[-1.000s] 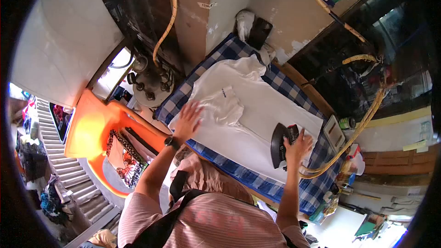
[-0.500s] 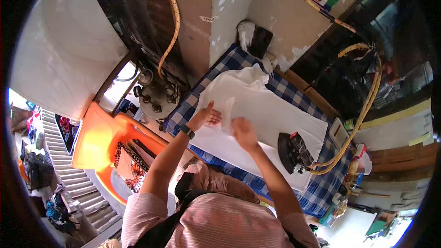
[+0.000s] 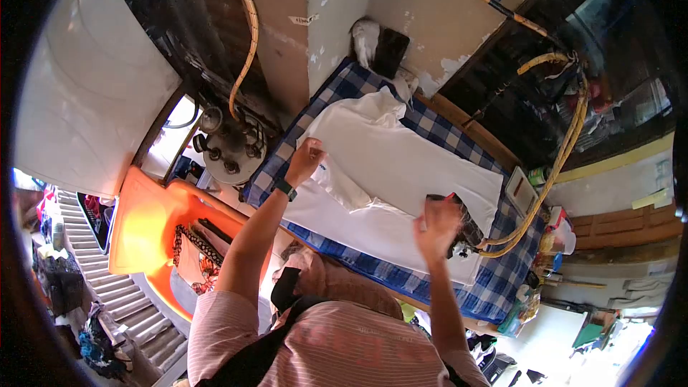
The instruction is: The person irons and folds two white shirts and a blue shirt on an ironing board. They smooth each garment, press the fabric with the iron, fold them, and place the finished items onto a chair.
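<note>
A white shirt [image 3: 412,150] lies spread across a blue-and-white checked cloth [image 3: 514,261], with a loose fold running along its near side. My left hand [image 3: 307,160], a dark watch on its wrist, is closed on the shirt's left edge near that fold. Over toward the right end of the shirt, my right hand [image 3: 438,229] is smeared by motion in front of the iron [image 3: 467,226]. It covers part of the iron's handle, and whether the fingers grip it does not show.
A hose [image 3: 546,204] runs from the iron up the right side. Left of the padded table stand a round metal tank with valves [image 3: 231,154] and an orange chair [image 3: 143,226] holding folded clothes. A white rectangular plate [image 3: 522,190] lies by the table's right edge.
My right hand has moved right, from mid-shirt to the iron. My left hand has shifted up-left and its fingers have closed. A fold now lies along the shirt's near side.
</note>
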{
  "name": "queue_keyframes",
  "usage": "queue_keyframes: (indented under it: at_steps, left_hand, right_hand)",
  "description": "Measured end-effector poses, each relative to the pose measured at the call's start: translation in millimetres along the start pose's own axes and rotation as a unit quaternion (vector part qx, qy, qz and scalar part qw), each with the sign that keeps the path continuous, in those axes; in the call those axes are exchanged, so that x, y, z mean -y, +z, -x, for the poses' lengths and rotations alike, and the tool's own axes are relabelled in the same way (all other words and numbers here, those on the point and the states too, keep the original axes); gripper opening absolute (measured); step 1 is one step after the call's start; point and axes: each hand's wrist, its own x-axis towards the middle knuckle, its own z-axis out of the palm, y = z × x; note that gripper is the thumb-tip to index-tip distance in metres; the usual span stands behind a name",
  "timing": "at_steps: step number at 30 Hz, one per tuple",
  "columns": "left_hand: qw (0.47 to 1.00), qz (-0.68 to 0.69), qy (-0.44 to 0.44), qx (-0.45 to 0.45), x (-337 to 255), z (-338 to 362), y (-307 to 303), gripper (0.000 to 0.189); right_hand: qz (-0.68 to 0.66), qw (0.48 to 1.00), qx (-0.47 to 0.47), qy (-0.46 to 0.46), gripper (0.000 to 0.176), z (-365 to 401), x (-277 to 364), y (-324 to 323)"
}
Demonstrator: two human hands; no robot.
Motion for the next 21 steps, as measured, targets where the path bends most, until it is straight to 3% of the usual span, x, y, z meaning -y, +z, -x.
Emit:
queue_keyframes:
  at_steps: [1,2,3,5,7,9,10,11,13,15,17,19,21]
  left_hand:
    - [1.000,0.022,0.017,0.003,-5,2,0,0.037]
    - [1.000,0.024,0.017,0.002,-11,4,-1,0.037]
    - [1.000,-0.003,0.021,0.005,-18,7,-2,0.039]
    - [0.999,-0.026,0.027,0.006,-29,11,-2,0.040]
    - [0.998,-0.040,0.057,-0.008,-35,17,-4,0.041]
    - [0.998,-0.042,0.034,-0.039,-42,28,-12,0.039]
    - [0.997,-0.045,0.012,-0.064,-46,35,-18,0.037]
    - [0.997,-0.042,0.010,-0.069,-45,45,-25,0.037]
    - [0.990,-0.016,0.026,-0.138,-38,70,-44,0.029]
    - [0.963,-0.182,0.061,-0.189,-44,107,-62,0.022]
    - [0.953,-0.216,0.045,-0.206,-37,139,-70,0.021]
    - [0.942,-0.256,0.032,-0.215,-33,163,-69,0.020]
    - [0.911,-0.270,0.041,-0.308,-31,180,-63,0.018]
  right_hand:
    - [-0.004,0.999,-0.010,0.048,0.064,-18,-18,-32]
    - [-0.010,0.994,0.052,0.097,0.075,-29,-37,-53]
    - [-0.091,0.978,0.163,0.091,0.075,-19,-81,-48]
    - [-0.191,0.951,0.220,0.098,0.065,-22,-119,-43]
    - [-0.215,0.944,0.230,0.095,0.055,-21,-129,-33]
    - [-0.241,0.936,0.242,0.088,0.046,-24,-136,-22]
    - [-0.323,0.857,0.333,0.226,0.039,-27,-140,-17]
    - [-0.389,0.743,0.412,0.356,0.032,-29,-142,-15]
    - [-0.402,0.750,0.403,0.335,0.025,-42,-118,-18]
    - [-0.349,0.794,0.336,0.368,0.023,-51,-73,-17]
    - [-0.399,0.792,0.355,0.296,0.034,-79,-30,-37]
    - [-0.475,0.743,0.408,0.236,0.039,-109,3,-48]
    - [-0.422,0.772,0.443,0.174,0.044,-127,43,-27]
